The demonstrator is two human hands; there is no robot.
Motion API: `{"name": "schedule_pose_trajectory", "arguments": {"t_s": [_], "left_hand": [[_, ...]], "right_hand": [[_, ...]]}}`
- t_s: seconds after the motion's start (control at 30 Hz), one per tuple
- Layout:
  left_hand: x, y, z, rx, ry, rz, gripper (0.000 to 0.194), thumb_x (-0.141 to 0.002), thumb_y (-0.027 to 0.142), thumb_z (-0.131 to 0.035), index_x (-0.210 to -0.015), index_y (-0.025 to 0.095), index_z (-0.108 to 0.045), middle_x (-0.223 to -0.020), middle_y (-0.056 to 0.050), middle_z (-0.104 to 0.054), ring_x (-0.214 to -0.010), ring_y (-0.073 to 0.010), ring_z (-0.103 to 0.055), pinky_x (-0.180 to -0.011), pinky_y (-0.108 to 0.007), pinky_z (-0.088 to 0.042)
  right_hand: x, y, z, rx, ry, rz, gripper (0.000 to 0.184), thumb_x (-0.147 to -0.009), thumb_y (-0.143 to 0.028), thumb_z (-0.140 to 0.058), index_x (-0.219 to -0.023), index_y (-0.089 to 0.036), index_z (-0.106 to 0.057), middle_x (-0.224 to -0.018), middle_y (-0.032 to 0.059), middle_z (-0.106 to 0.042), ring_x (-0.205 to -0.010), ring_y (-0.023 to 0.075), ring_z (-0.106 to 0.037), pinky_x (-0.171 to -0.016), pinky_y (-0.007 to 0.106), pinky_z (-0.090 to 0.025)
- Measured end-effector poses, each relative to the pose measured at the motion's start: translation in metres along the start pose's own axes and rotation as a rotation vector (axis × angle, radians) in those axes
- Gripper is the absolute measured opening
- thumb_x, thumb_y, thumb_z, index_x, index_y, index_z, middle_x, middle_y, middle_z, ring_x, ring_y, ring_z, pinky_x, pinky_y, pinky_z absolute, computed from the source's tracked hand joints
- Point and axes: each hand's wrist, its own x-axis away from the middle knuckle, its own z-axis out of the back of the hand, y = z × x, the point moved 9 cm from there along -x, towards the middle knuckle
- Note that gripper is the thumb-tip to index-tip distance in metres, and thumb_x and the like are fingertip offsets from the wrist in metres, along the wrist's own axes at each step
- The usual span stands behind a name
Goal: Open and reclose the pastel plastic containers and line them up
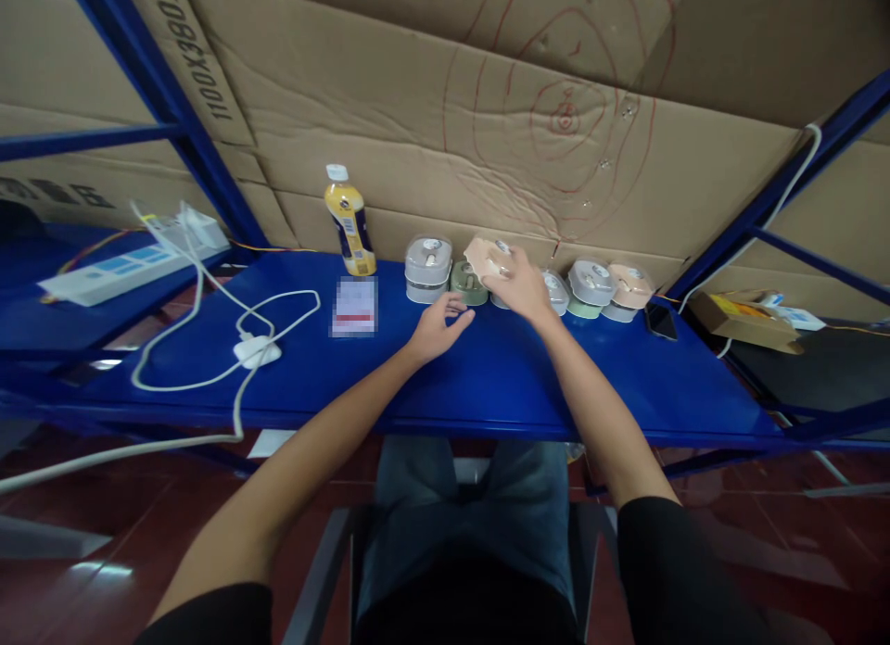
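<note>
We see a yellow bottle [351,226] at eleven o'clock from our left hand [437,330], whose thumb and fingers are loosely parted, holding nothing. At one o'clock from it, over the green container [467,287], is the peach container [482,259], firmly gripped by our right hand [518,282]; stacked containers [590,285] stand at that hand's three o'clock.

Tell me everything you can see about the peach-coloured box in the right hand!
The peach-coloured box is small and looks like plastic, with a pale little patch near its top. It looks tilted. The right hand holds it, covering part of its right side. It's up over the blue table, and in the picture it sits just above the green box. I can't tell whether those two touch.
</note>
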Motion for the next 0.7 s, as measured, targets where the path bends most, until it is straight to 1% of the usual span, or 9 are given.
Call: {"name": "schedule_pose_trajectory", "arguments": {"t_s": [0.07,0.1,0.2,0.27,0.33,0.43,0.53,0.6,0.7], "left_hand": [[-0.003,-0.003,0.009,0.133,0.043,0.049,0.053,-0.098,0.055,-0.056,-0.134,0.016,-0.052,-0.125,-0.018,-0.071,-0.118,-0.0285,-0.071,-0.107,-0.051,-0.055],[-0.004,-0.003,0.01,0.191,0.026,0.059,0.055,-0.099,0.057,-0.055,-0.136,0.017,-0.051,-0.129,-0.019,-0.07,-0.121,-0.0288,-0.07,-0.108,-0.051,-0.054],[-0.001,0.003,-0.001,0.298,-0.141,0.062,0.073,-0.087,0.058,-0.072,-0.144,0.02,-0.047,-0.142,-0.019,-0.065,-0.133,-0.0313,-0.064,-0.113,-0.051,-0.051],[0.006,0.009,-0.014,0.285,-0.284,0.053,0.091,-0.072,0.052,-0.088,-0.146,0.02,-0.046,-0.148,-0.019,-0.061,-0.139,-0.0343,-0.06,-0.115,-0.051,-0.05],[0.014,0.013,-0.025,0.211,-0.368,0.03,0.099,-0.064,0.047,-0.094,-0.146,0.019,-0.048,-0.149,-0.019,-0.059,-0.14,-0.0369,-0.058,-0.116,-0.053,-0.048],[0.02,0.017,-0.031,0.086,-0.369,-0.015,0.104,-0.061,0.047,-0.096,-0.148,0.019,-0.047,-0.148,-0.019,-0.06,-0.138,-0.038,-0.059,-0.118,-0.056,-0.045],[0.022,0.019,-0.033,-0.042,-0.335,-0.049,0.11,-0.06,0.051,-0.097,-0.151,0.02,-0.044,-0.149,-0.018,-0.06,-0.137,-0.0392,-0.059,-0.117,-0.056,-0.046],[0.022,0.021,-0.035,-0.111,-0.326,-0.072,0.112,-0.06,0.052,-0.097,-0.153,0.02,-0.042,-0.149,-0.018,-0.06,-0.136,-0.0395,-0.06,-0.116,-0.055,-0.048],[0.021,0.021,-0.035,-0.133,-0.312,-0.09,0.117,-0.061,0.053,-0.097,-0.156,0.02,-0.038,-0.149,-0.017,-0.059,-0.136,-0.0392,-0.059,-0.115,-0.053,-0.049]], "right_hand": [[0.015,0.014,0.008,-0.175,-0.105,0.132,0.082,-0.08,-0.049,-0.071,-0.151,-0.018,-0.047,-0.14,0.0171,-0.066,-0.127,0.0373,-0.065,-0.109,0.055,-0.051],[0.025,0.018,0.008,-0.272,-0.184,0.211,0.079,-0.079,-0.047,-0.071,-0.15,-0.02,-0.048,-0.145,0.0148,-0.064,-0.13,0.0358,-0.064,-0.111,0.054,-0.051],[0.057,0.031,0.002,-0.484,-0.433,0.347,0.082,-0.076,-0.044,-0.076,-0.15,-0.022,-0.049,-0.152,0.0116,-0.06,-0.139,0.0333,-0.058,-0.118,0.052,-0.046],[0.074,0.035,-0.007,-0.521,-0.572,0.396,0.089,-0.073,-0.044,-0.081,-0.152,-0.021,-0.048,-0.152,0.0118,-0.06,-0.141,0.033,-0.058,-0.121,0.053,-0.043],[0.084,0.037,-0.014,-0.489,-0.64,0.445,0.095,-0.071,-0.045,-0.085,-0.155,-0.021,-0.047,-0.155,0.0121,-0.058,-0.143,0.0335,-0.056,-0.123,0.054,-0.041],[0.088,0.037,-0.022,-0.37,-0.615,0.478,0.105,-0.068,-0.052,-0.09,-0.159,-0.024,-0.043,-0.161,0.0124,-0.052,-0.147,0.0358,-0.052,-0.123,0.058,-0.041],[0.086,0.029,-0.023,-0.231,-0.452,0.46,0.108,-0.069,-0.062,-0.089,-0.159,-0.023,-0.044,-0.159,0.0156,-0.052,-0.147,0.0385,-0.051,-0.121,0.06,-0.042],[0.088,0.02,-0.022,-0.156,-0.345,0.469,0.101,-0.072,-0.065,-0.086,-0.155,-0.02,-0.049,-0.153,0.0179,-0.057,-0.143,0.0388,-0.054,-0.118,0.059,-0.045],[0.09,0.01,-0.014,-0.147,-0.255,0.495,0.087,-0.078,-0.062,-0.082,-0.148,-0.019,-0.056,-0.145,0.0175,-0.063,-0.136,0.037,-0.059,-0.116,0.056,-0.047]]}}
